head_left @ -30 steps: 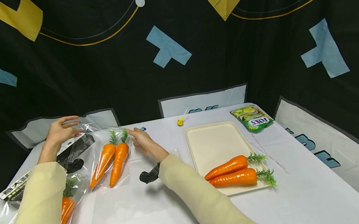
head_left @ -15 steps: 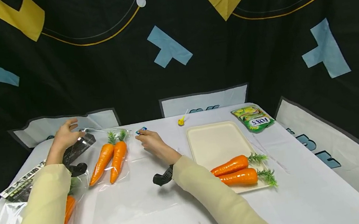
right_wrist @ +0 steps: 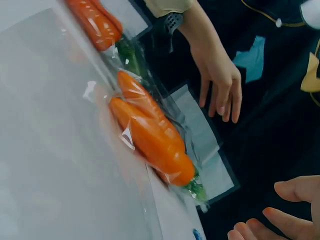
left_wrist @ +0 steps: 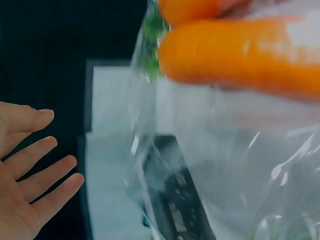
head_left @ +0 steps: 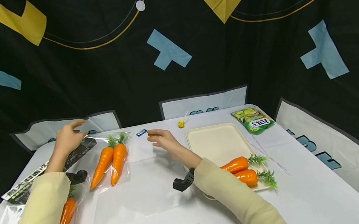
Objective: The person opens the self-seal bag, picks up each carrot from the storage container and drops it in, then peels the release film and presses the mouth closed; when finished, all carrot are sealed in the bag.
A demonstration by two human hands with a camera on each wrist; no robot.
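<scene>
In the head view two carrots [head_left: 119, 161] with green tops lie in a transparent plastic bag [head_left: 130, 175] at the back left of the table. My left hand [head_left: 69, 137] hovers just left of the bag's top end, fingers loosely bent, holding nothing. Past the bag's right side, my right hand [head_left: 164, 141] is raised with relaxed fingers and nothing in it. The left wrist view has the bagged carrots [left_wrist: 235, 55] close up, with my left hand [left_wrist: 35, 175] spread apart from them. In the right wrist view my right hand [right_wrist: 290, 215] also shows spread fingers.
A second bagged carrot [head_left: 65, 219] lies beside my left forearm, near a black printed package [head_left: 25, 185]. A flat clear bag [head_left: 140, 204] lies mid-table. To the right are a cream tray [head_left: 215, 137] with two carrots [head_left: 235, 165] and a green FOX'S pouch [head_left: 252, 119].
Both hands have come away from the bagged carrots. My right hand has moved right, uncovering a small blue packet; my left has released the bag's top, which now lies flatter.
</scene>
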